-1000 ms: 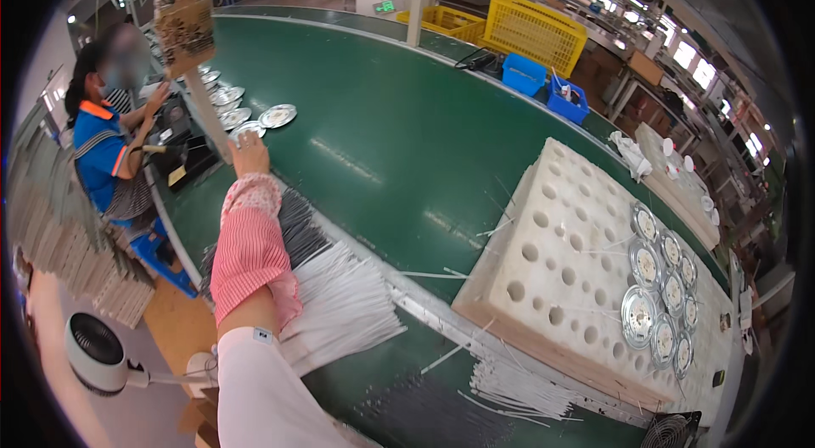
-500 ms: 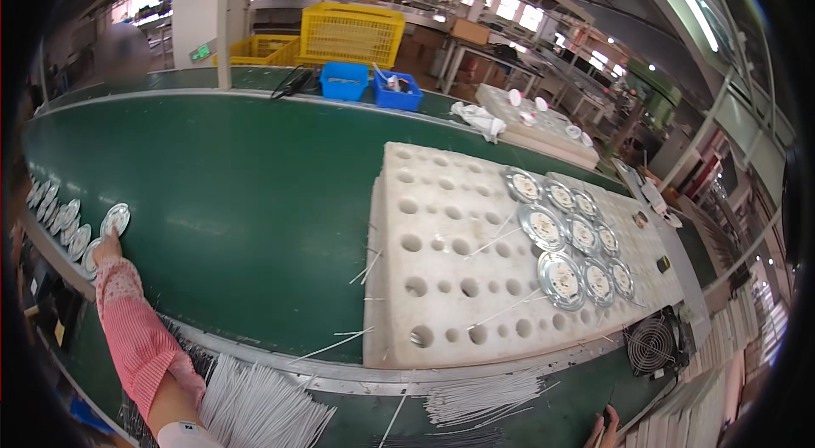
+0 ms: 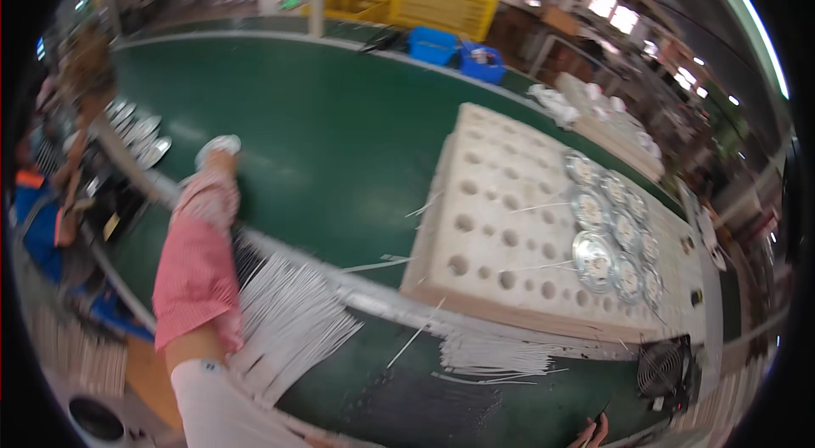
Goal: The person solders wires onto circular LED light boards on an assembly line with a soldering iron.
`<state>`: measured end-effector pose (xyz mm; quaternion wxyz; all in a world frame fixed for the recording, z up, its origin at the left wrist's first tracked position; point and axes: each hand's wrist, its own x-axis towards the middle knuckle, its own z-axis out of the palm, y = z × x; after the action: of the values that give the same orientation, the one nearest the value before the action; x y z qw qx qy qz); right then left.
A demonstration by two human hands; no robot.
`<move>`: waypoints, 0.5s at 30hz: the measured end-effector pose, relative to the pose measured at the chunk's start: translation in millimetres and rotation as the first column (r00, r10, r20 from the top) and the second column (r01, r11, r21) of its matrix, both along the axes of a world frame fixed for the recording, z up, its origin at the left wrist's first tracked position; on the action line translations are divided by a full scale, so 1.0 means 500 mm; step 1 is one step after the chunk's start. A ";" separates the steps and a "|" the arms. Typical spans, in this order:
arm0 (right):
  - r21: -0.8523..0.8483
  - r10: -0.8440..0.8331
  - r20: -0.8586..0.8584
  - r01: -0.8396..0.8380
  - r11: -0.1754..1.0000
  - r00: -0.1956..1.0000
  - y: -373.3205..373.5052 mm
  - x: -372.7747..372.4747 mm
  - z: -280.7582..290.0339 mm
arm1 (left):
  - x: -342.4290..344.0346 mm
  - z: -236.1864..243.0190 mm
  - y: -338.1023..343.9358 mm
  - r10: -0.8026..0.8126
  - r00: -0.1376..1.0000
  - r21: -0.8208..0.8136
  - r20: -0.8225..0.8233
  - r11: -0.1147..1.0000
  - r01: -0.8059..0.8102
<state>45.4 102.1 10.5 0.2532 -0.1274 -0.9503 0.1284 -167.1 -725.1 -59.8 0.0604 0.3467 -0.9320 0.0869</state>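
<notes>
My left hand [image 3: 221,161], in a pink sleeve, reaches over the green work surface at the left. Its fingers are closed on a round silver metal disc [image 3: 222,144], partly hidden by the hand. More silver discs [image 3: 151,151] lie overlapping to the left of it. Only the fingertips of my right hand [image 3: 592,431] show at the lower edge, curled near a thin dark tip; I cannot make out what they hold. On the white foam block [image 3: 509,164] at the right, several silver discs [image 3: 592,260] with pale round centres lie close together.
Bundles of white wires [image 3: 297,312] and shorter wires [image 3: 492,355] lie along the near edge. A black fan [image 3: 662,367] stands at the lower right. Blue bins [image 3: 433,46] and yellow crates [image 3: 443,5] stand beyond the belt. Another person [image 3: 51,219] is at the far left.
My left hand has drawn the disc away from the row of others, to the right. The whole view has swung left and down. My right hand stays at the lower edge.
</notes>
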 end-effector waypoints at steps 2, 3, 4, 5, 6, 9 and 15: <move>-0.186 0.029 -0.013 -0.031 0.982 0.999 0.029 -0.017 -0.022 | 0.071 0.027 0.009 0.093 0.903 -0.046 0.419 0.996 -0.081; -0.183 0.031 -0.002 -0.031 0.983 1.000 0.033 -0.016 -0.028 | 0.046 0.098 0.147 -0.144 0.920 -0.061 0.363 0.982 0.178; -0.230 0.043 -0.050 -0.053 0.972 0.998 0.035 -0.020 -0.036 | 0.075 0.118 0.190 -0.229 0.931 -0.140 0.286 0.950 0.277; -0.272 0.039 -0.096 -0.064 0.960 0.995 0.036 -0.018 -0.040 | 0.099 0.128 0.214 -0.332 0.918 -0.222 0.215 0.899 0.377; -0.212 0.019 -0.064 -0.032 0.977 0.998 0.032 -0.015 -0.031 | 0.105 0.145 0.229 -0.323 0.918 -0.222 0.228 0.901 0.372; -0.103 0.023 -0.014 -0.025 0.994 1.000 0.028 -0.014 -0.016 | 0.119 0.182 0.210 -0.220 0.954 -0.449 0.203 0.845 0.290; -0.335 0.116 -0.091 -0.140 0.932 0.989 0.119 -0.020 -0.106 | 0.203 0.056 -0.008 0.142 0.980 -0.370 -0.138 0.911 -0.184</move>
<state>35.2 161.8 -42.3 0.2513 -0.1025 -0.9108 0.3112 -65.5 -729.0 -31.9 0.1693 0.4092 -0.8605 0.2519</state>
